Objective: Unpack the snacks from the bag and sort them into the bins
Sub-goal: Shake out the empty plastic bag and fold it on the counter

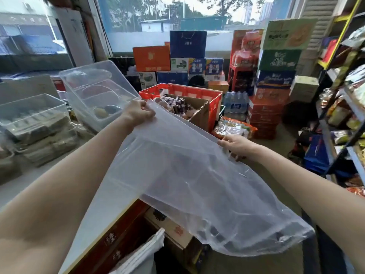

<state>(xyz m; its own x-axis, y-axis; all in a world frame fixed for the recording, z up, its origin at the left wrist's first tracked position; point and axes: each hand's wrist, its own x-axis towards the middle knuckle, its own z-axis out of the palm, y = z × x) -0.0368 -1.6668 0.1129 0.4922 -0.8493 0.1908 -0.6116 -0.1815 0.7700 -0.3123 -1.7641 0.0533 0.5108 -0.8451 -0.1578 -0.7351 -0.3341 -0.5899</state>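
A: What do we see in the containers?

B: In the upper middle of the frame, a red crate (214,103) holds a cardboard box (199,112) with wrapped snacks (175,104) inside. At upper left, a clear bin (94,91) leans tilted, with a few rounded items at its bottom. Left of it, another clear bin (29,113) sits on stacked packs.

A: And the bag?

B: We hold the clear plastic bag (197,184) stretched across the centre. Our left hand (138,112) grips its upper edge just beside the crate; our right hand (237,145) pinches the edge at centre right. The bag hangs toward the lower right; we cannot tell what it contains.
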